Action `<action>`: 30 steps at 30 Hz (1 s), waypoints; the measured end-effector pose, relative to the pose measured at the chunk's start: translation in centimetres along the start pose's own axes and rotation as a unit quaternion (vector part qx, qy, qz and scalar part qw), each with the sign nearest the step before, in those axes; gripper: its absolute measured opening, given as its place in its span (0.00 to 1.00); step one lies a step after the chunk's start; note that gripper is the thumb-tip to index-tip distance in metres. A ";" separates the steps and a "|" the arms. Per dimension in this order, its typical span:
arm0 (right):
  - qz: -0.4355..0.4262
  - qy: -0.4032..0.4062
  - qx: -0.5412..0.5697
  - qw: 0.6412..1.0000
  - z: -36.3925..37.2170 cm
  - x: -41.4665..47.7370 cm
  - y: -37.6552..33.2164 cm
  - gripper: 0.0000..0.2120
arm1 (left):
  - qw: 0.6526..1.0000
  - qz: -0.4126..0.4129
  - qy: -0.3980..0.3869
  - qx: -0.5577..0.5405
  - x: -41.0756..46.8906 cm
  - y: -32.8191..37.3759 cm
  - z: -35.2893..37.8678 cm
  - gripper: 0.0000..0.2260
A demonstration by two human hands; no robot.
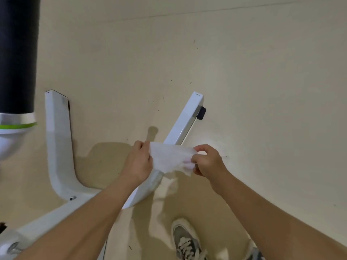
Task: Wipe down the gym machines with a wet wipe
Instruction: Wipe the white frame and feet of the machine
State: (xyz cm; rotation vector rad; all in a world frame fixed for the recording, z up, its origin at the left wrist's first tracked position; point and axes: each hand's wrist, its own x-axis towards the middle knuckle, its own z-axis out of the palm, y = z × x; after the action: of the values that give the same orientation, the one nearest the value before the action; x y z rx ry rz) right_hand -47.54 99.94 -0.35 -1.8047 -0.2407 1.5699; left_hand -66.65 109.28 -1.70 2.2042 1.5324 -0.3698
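Beige flooring (244, 72), scuffed with a few dark specks, fills most of the view, and a white machine base (62, 184) sprawls across the lower left. Just right of centre, one wet wipe (169, 158) is stretched in the air between two hands. The left hand (139, 162) pinches its left edge, and the right hand (208, 160) pinches the right edge with curled fingers. The wipe hangs just over the right-hand leg (185, 121). I'd say it is being opened out and not yet rubbing. Next it needs laying flat on that leg and drawing along it with pressure. Counted: two white legs, one black roller (17, 53) at upper left, one shoe (185, 239) at the bottom.
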 end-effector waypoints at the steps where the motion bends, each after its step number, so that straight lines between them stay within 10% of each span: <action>1: 0.009 -0.005 0.009 1.000 0.3 2.0 0.6 0.10 | 1.000 0.012 0.006 0.020 1.6 -0.6 1.0 0.19; 8: 0.010 -0.021 0.019 1.000 2.0 14.5 6.6 0.15 | 0.997 -0.068 -0.022 -0.023 9.3 -0.5 10.4 0.27; 12: -0.054 0.011 -0.156 0.986 1.8 19.8 8.0 0.14 | 0.997 -0.066 -0.022 -0.042 12.7 0.0 14.8 0.26; 15: -0.194 0.030 -0.399 0.896 0.6 22.3 5.3 0.20 | 0.999 -0.035 0.030 0.024 16.2 1.3 15.0 0.23; 19: -0.293 -0.054 -0.671 0.679 -1.1 20.0 -0.9 0.23 | 0.999 -0.020 0.032 0.029 20.1 4.1 13.9 0.26; 22: -0.291 -0.088 -0.727 0.616 -2.4 18.8 -3.7 0.19 | 0.991 0.021 0.068 0.114 21.7 5.9 13.3 0.32; 30: -0.317 -0.030 -0.523 0.790 -4.7 26.3 -4.8 0.26 | 0.967 0.056 0.147 0.201 26.3 11.2 13.2 0.34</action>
State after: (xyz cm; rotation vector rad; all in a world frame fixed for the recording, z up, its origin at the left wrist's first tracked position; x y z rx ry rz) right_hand -35.36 116.58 -18.07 -2.0419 -1.8394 0.9970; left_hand -46.51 121.05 -22.86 2.7545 1.5778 -0.3566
